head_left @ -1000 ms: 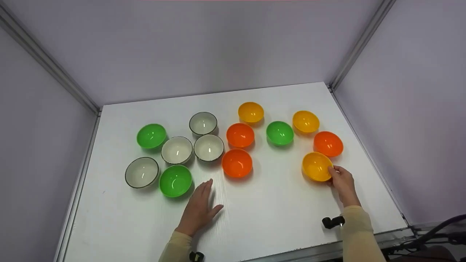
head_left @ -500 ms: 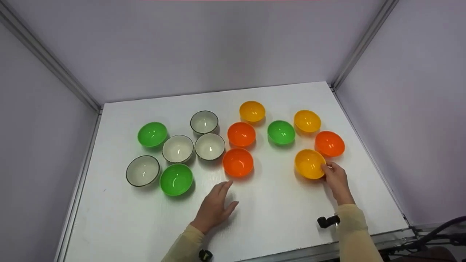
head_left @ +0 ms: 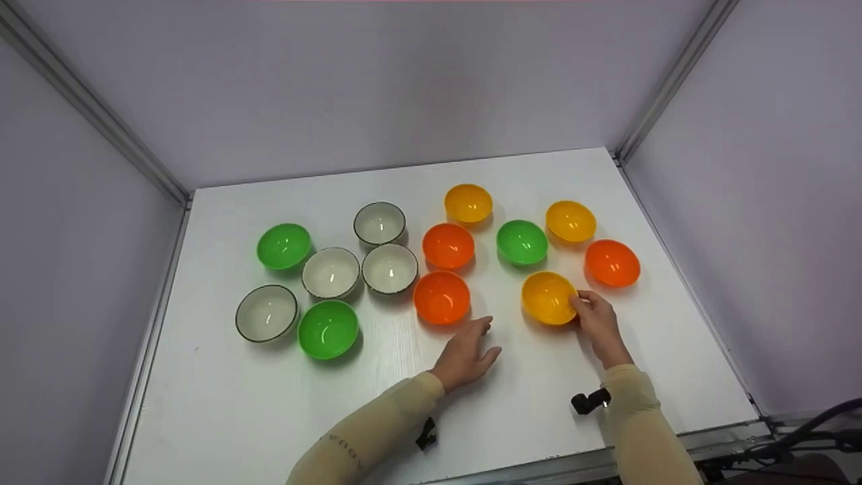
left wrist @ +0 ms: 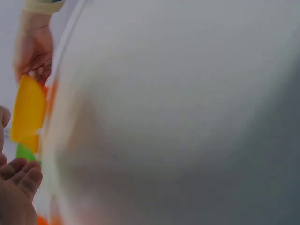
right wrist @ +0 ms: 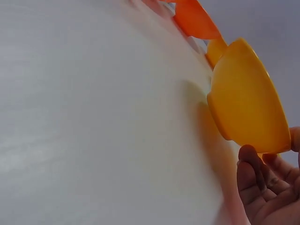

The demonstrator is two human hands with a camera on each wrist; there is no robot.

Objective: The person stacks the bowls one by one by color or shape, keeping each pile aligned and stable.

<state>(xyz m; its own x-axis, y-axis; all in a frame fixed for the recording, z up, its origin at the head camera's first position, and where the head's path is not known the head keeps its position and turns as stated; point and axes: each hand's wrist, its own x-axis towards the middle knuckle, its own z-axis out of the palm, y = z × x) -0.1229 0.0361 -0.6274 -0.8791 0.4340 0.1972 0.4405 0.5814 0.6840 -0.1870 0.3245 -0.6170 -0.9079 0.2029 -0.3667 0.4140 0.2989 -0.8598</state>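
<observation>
So the right-hand grip [head_left: 598, 322] was pinched on the right side of a yellow bowl [head_left: 549, 299], thumb and fingers clamped at the rim. That bowl sat over the right half of the bench [head_left: 202, 404], on the near side of the right green bowl [head_left: 522, 242]. The head cam only gave you the inside of it. The right wrist cam got the outer wall and the foot ring [right wrist: 216, 119], plus fingertips against the wall; couldn't tell whether the foot touched the bench. The left wrist cam caught the bowl side-on, with part of the other hand's palm.

Mouth faced up, foot down. Round rim, about as wide one way as the other.

The left-hand grip [head_left: 466, 350] held nothing, thumb and fingers apart, just on the near side of the near orange bowl [head_left: 442, 298]. Beyond that one was the far orange bowl [head_left: 448, 246]. The right orange bowl [head_left: 612, 263] was off to the right, two more yellow bowls [head_left: 571, 221] far back. Over left: four pale dark-rimmed bowls [head_left: 390, 269] and two green bowls [head_left: 328, 329].
</observation>
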